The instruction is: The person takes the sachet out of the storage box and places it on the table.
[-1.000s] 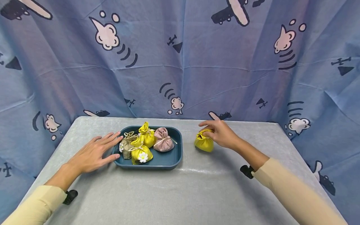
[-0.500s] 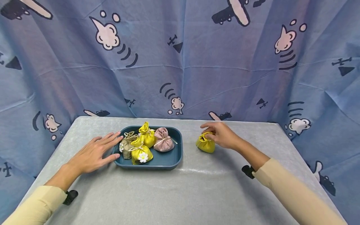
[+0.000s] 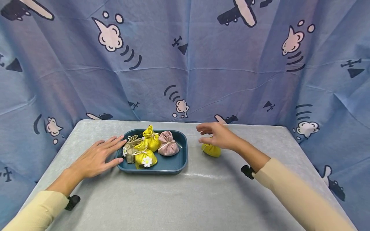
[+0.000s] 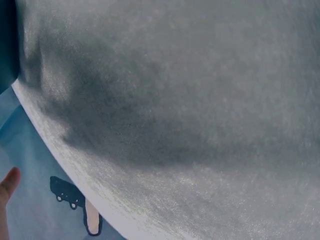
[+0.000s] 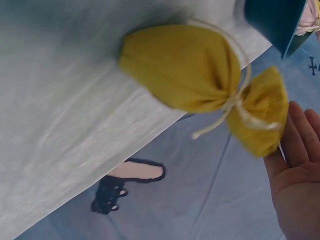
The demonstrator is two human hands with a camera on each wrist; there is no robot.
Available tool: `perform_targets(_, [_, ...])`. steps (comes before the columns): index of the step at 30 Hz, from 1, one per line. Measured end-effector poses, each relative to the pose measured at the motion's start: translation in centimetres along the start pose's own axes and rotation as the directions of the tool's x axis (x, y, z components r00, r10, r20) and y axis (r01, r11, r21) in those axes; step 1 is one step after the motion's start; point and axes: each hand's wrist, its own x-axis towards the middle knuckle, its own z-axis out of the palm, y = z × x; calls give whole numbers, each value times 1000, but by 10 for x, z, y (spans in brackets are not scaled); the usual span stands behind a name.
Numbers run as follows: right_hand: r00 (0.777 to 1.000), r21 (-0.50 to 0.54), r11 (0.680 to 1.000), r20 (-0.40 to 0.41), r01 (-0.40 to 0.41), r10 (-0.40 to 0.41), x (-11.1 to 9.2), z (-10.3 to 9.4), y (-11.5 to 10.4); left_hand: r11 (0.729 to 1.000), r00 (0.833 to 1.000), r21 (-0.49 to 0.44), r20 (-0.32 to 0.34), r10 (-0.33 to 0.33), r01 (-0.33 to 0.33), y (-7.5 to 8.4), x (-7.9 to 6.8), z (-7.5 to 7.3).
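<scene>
While the left hand (image 3: 96, 157) lies with its fingers spread and nearly straight at the left side of the blue tray (image 3: 170, 164), its index finger and thumb reach over the rim, holding nothing; from where I stand I cannot tell how firmly they touch it. Over to the right, the right hand (image 3: 221, 136) is held above the lone yellow pouch (image 3: 212, 152), thumb parted from the loosely extended fingers, with nothing in its grasp. That pouch sits on the grey table (image 3: 173, 202), apart from the tray and to its right, its top partly hidden by the hand (seen from the wrist, its gathered neck is tied with a pale cord (image 5: 233, 102) and comes right beside the fingers, though contact is hard to judge).

Inside the tray, four more pouches crowd towards the left and back: a khaki pouch (image 3: 131, 154), a front yellow pouch (image 3: 140, 159) bearing a white flower (image 3: 146, 161), a back yellow pouch (image 3: 152, 141) and a pink pouch (image 3: 168, 146). Behind everything hangs a blue patterned curtain (image 3: 231, 70).
</scene>
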Motion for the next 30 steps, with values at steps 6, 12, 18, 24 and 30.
perform_targets(6, [999,6,999,-6,50,-50,13,11,-12,1000,1000,4,1,-1,1,1,0,0])
perform_targets(12, [998,64,995,-4,70,-70,25,27,-25,1000,1000,3,-10,4,-4,2,0,-1])
perform_targets(18, [997,85,994,14,73,-75,40,44,-37,1000,1000,1,3,-8,8,2,-1,-3])
perform_targets(24, [994,72,992,31,105,-107,49,56,-45,1000,1000,3,-16,4,-4,1,-1,-2])
perform_targets(30, [994,35,993,23,109,-110,55,65,-48,1000,1000,0,-10,1,-1,0,0,-1])
